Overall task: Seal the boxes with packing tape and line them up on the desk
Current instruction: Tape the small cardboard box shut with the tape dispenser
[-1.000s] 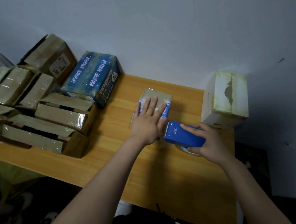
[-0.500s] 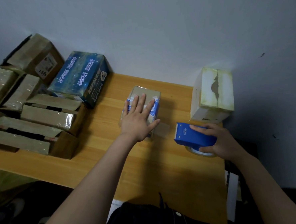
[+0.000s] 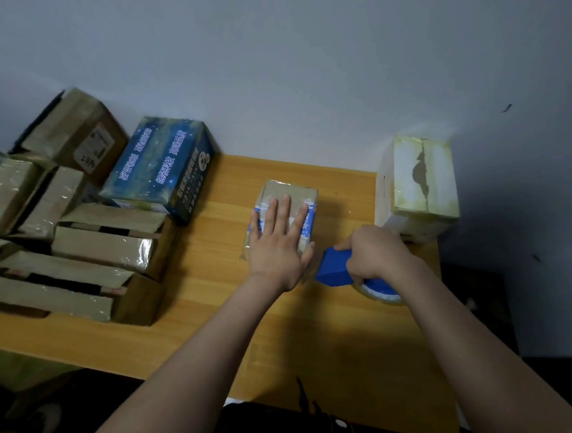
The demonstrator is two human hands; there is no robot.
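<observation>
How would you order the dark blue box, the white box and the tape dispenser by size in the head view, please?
Largest: dark blue box
Then: white box
Smallest: tape dispenser, though the right hand partly covers it.

Home packing corner, wooden desk (image 3: pixel 197 325) against bare wall (image 3: pixel 302 64), piled cartons (image 3: pixel 102 241)

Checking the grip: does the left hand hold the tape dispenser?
No, the right hand grips the tape dispenser; the left hand lies flat on the small box.

The right grip (image 3: pixel 377 254) is bringing the blue tape dispenser (image 3: pixel 334 268) back across the desk (image 3: pixel 215 287) to the near end of the small box (image 3: pixel 286 190), right beside the thumb of the left grip (image 3: pixel 276 247).
</observation>
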